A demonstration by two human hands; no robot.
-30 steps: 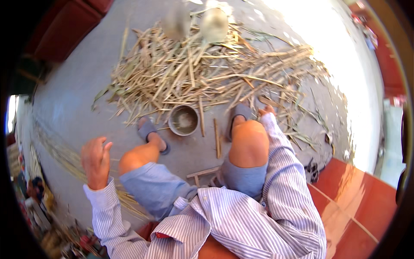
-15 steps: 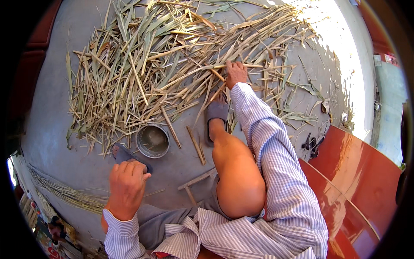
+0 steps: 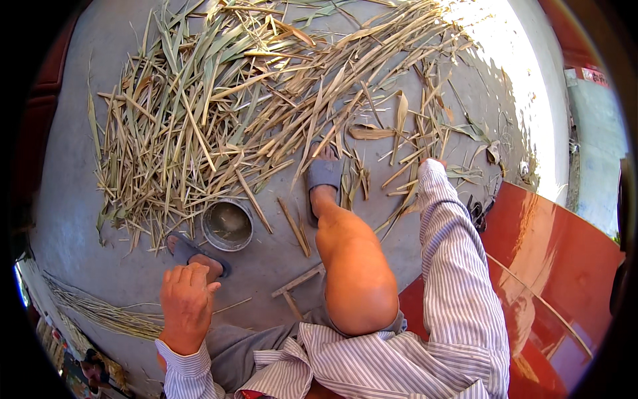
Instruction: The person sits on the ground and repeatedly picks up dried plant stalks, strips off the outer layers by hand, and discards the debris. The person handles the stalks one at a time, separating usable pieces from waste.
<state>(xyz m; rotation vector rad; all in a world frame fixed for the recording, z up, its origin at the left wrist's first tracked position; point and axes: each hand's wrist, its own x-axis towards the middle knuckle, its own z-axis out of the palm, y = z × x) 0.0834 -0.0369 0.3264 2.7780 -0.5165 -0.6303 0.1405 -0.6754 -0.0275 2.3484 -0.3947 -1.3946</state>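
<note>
My left hand (image 3: 187, 306) hovers above my left thigh, back upward. Its fingers are loosely curled in, thumb alongside, and I see nothing held in them. At the right, my right arm reaches forward, and the striped sleeve hides nearly all of my right hand (image 3: 435, 161); its fingers and anything in them are out of sight. That hand is low among scattered dry stalks and leaves (image 3: 405, 130), right of a wide heap of cut stalks (image 3: 193, 113). Between my feet and the heap stands a round metal bowl (image 3: 227, 225) with some greyish contents.
Sandalled feet (image 3: 323, 174) rest near the heap's edge. A bundle of thin stalks (image 3: 106, 309) lies at the left. Part of a low wooden frame (image 3: 296, 282) shows by my legs. Glossy red panels (image 3: 545, 259) are at the right. Dark straps (image 3: 477, 211) lie beside them.
My right hand has left the stalks at the heap's front and moved right and nearer, behind its sleeve. The stalks there shifted, uncovering loose leaves. My left hand stays about the same.
</note>
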